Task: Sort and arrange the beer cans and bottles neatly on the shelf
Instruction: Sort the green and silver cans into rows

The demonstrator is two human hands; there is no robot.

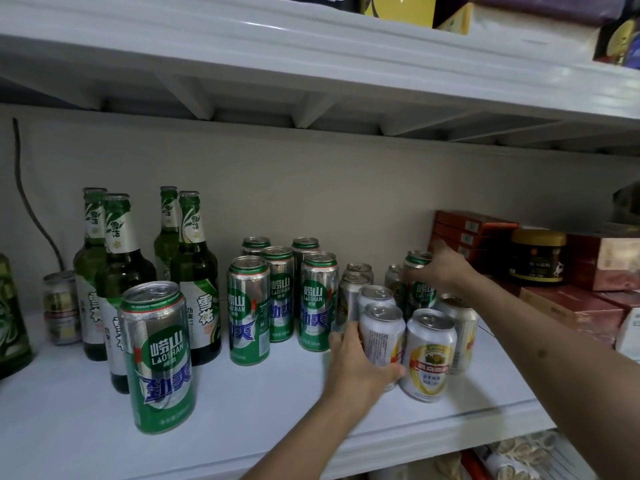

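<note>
**Desk:** What is held, and where?

**Photographer:** A short white aluminium can (380, 336) is gripped by the left hand (356, 363), fingers curled round its smooth side, at the front of the white shelf (86, 410). At one o'clock from it, a tall green-and-silver can (419, 285) is clasped near its rim by the right hand (441, 268), fingers wrapped over the front.

**Desk:** What is seen around the hands?

**Photographer:** Just beside the white can, at three o'clock, a white-and-gold can (428, 355) with a red band is stood upright; its writing is too blurred to be read. More short silver cans (355, 289) are clustered behind, at twelve o'clock.

**Desk:** Any legible branding?

**Photographer:** "LAOSHAN" is printed on a green oval on the block of tall cans (280, 292) at ten o'clock, over blue Chinese characters. The same label is carried by a lone tall can (157, 355) at nine o'clock, near the shelf's front.

**Desk:** And the glass?

**Photographer:** Four green glass bottles (194, 278) with silver neck foil and white labels in Chinese script are grouped behind that can. Red cartons (467, 230) and a dark round jar with a gold lid (538, 258) are placed at two o'clock.
</note>
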